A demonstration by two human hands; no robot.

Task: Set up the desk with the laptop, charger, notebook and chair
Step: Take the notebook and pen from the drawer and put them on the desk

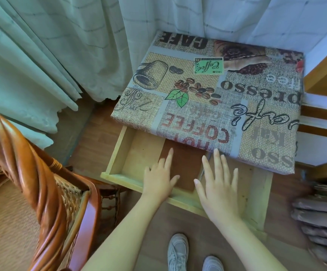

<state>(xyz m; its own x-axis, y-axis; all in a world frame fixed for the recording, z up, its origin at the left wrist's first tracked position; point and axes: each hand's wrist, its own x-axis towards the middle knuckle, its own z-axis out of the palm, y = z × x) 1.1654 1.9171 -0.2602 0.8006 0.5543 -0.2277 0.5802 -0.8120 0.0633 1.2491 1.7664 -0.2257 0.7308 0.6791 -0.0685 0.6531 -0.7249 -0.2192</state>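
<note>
A small desk (pixel 207 90) covered with a coffee-print cloth stands ahead, its top bare. Its pale wooden drawer (pixel 119 153) is pulled out toward me. A brown notebook (pixel 184 165) lies flat inside the drawer, with a thin pen-like object at its right edge. My left hand (pixel 158 178) hovers over the notebook's left side, fingers spread. My right hand (pixel 217 182) is spread over its right side. Neither hand holds anything. A wicker chair (pixel 41 188) with a glossy brown frame stands at the left. No laptop or charger is in view.
Pale curtains (pixel 51 55) hang behind the desk and chair. A wooden frame with white slats (pixel 323 122) sits at the right. Folded brown fabric (pixel 321 222) lies at the lower right. My two shoes (pixel 178 251) stand on the wooden floor below the drawer.
</note>
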